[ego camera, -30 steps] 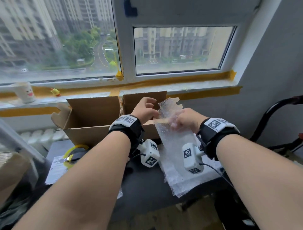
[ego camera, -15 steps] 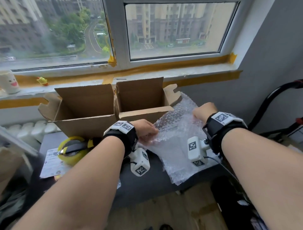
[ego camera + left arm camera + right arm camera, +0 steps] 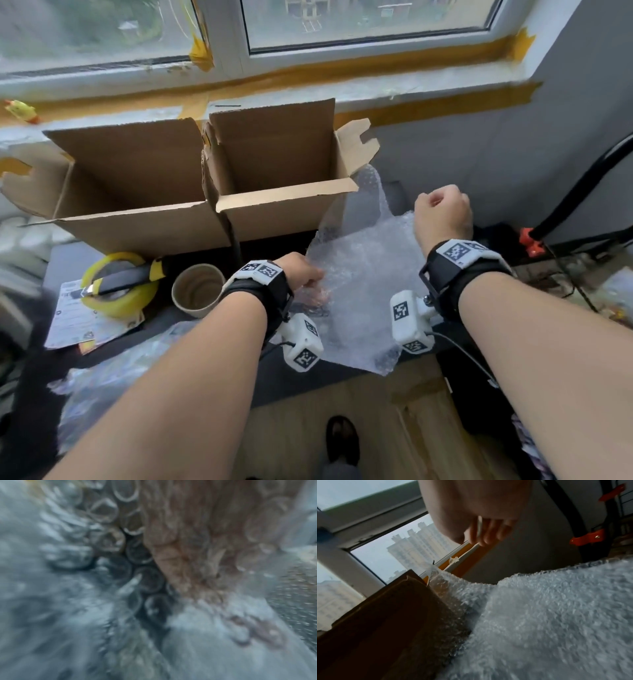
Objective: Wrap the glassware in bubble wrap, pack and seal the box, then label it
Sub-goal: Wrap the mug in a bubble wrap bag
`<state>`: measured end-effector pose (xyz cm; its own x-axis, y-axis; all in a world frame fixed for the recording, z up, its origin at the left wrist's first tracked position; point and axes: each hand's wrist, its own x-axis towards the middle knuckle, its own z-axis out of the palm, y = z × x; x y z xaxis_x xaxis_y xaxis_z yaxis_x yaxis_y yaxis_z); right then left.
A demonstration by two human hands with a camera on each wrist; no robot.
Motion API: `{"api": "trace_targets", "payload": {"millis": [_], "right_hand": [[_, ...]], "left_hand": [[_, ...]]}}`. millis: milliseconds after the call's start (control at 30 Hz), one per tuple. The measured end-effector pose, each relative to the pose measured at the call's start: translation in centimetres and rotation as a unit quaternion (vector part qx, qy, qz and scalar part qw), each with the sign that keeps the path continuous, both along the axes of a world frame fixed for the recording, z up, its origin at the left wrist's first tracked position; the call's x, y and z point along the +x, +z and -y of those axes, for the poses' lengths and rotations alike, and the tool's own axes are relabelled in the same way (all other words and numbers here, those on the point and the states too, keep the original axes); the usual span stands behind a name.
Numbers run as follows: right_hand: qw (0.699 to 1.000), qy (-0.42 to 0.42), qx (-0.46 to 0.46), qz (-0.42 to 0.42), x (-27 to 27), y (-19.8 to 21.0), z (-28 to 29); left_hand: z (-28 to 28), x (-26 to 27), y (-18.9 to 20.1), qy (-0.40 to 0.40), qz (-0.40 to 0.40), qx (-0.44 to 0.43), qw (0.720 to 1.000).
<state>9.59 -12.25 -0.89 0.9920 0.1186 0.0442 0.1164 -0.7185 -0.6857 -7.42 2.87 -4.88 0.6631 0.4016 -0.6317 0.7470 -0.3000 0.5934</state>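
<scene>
A clear bubble wrap sheet [image 3: 363,274] lies spread on the dark table [image 3: 212,373], one corner leaning on the open cardboard box [image 3: 144,192]. My left hand [image 3: 305,277] grips the sheet's left edge, and its fingers [image 3: 197,547] show blurred through the bubbles. My right hand [image 3: 442,212] hovers curled over the sheet's far right corner. A thin pale strip [image 3: 479,526] sits between its fingers [image 3: 489,534], above the wrap [image 3: 556,608]; what the strip is cannot be told. A brownish cup [image 3: 198,291] stands upright left of my left wrist.
A yellow tape roll [image 3: 116,291] with a black-and-yellow knife [image 3: 126,277] across it lies on printed labels [image 3: 75,318]. More clear plastic [image 3: 113,377] hangs at the table's near left edge. A black frame with an orange clamp [image 3: 529,245] stands to the right.
The wrap was held up in both hands and now lies flat on the table. My right hand moved out to its far right corner, my left to its near left edge. The view tilted down.
</scene>
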Motion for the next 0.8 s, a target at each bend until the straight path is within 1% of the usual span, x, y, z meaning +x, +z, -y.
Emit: {"api": "trace_targets", "payload": {"millis": [67, 100, 133, 167, 200, 233, 267, 300, 333, 367, 400, 467, 500, 533, 567, 633, 700, 733, 800], "right_hand": [[0.997, 0.066, 0.022, 0.027, -0.7, -0.3, -0.5], [0.993, 0.116, 0.021, 0.015, -1.0, -0.6, -0.8], [0.985, 0.174, 0.006, -0.015, -1.3, -1.0, -1.2], [0.970, 0.238, -0.023, -0.051, -1.5, -1.6, -1.5], [0.947, 0.300, -0.081, -0.087, -1.9, -2.4, -1.7], [0.915, 0.355, -0.158, -0.106, -2.1, -3.2, -1.9], [0.884, 0.391, -0.230, -0.111, -2.4, -4.1, -2.0], [0.864, 0.407, -0.275, -0.111, -2.5, -5.2, -2.0], [0.856, 0.405, -0.299, -0.118, -2.5, -6.0, -2.0], [0.854, 0.398, -0.309, -0.128, -2.5, -6.7, -2.1], [0.852, 0.389, -0.321, -0.140, -2.3, -7.4, -2.1], [0.841, 0.378, -0.355, -0.152, -2.0, -8.2, -2.4], [0.836, 0.375, -0.371, -0.151, -1.9, -8.4, -2.6], [0.833, 0.371, -0.382, -0.151, -1.8, -8.5, -2.9], [0.831, 0.368, -0.388, -0.153, -1.7, -8.5, -3.1], [0.827, 0.362, -0.398, -0.161, -1.5, -8.8, -3.6], [0.831, 0.349, -0.399, -0.169, -1.3, -9.2, -3.9], [0.834, 0.341, -0.399, -0.171, -1.2, -9.5, -4.1], [0.838, 0.329, -0.399, -0.172, -1.2, -9.8, -4.4]], "left_hand": [[-0.4, 0.8, -0.5, 0.001, -0.006, 0.024, 1.000], [-0.5, 1.3, -0.4, -0.004, -0.005, 0.021, 1.000], [-0.6, 1.7, -0.5, -0.003, 0.001, 0.013, 1.000], [-0.7, 2.1, -0.5, 0.008, 0.011, 0.006, 1.000], [-0.7, 2.4, -0.7, 0.031, 0.023, -0.008, 0.999], [-0.7, 2.3, -0.8, 0.074, 0.029, -0.050, 0.996], [-0.9, 2.0, -1.1, 0.119, 0.028, -0.110, 0.986], [-1.1, 1.5, -1.4, 0.139, 0.019, -0.167, 0.976], [-1.4, 1.0, -1.5, 0.124, -0.002, -0.212, 0.969], [-1.9, 0.3, -1.4, 0.082, -0.034, -0.235, 0.968], [-2.3, -0.5, -1.4, 0.022, -0.069, -0.228, 0.971], [-2.8, -1.9, -1.1, -0.106, -0.148, -0.163, 0.970], [-2.9, -2.4, -1.2, -0.145, -0.182, -0.130, 0.964], [-3.0, -2.8, -1.3, -0.165, -0.204, -0.116, 0.958], [-3.1, -3.2, -1.5, -0.156, -0.212, -0.126, 0.956], [-3.2, -3.6, -1.4, -0.073, -0.193, -0.154, 0.966], [-3.9, -3.9, -1.0, -0.010, -0.167, -0.089, 0.982], [-4.4, -4.2, -0.9, 0.009, -0.154, -0.062, 0.986], [-5.1, -4.6, -0.7, 0.029, -0.131, -0.066, 0.989]]}}
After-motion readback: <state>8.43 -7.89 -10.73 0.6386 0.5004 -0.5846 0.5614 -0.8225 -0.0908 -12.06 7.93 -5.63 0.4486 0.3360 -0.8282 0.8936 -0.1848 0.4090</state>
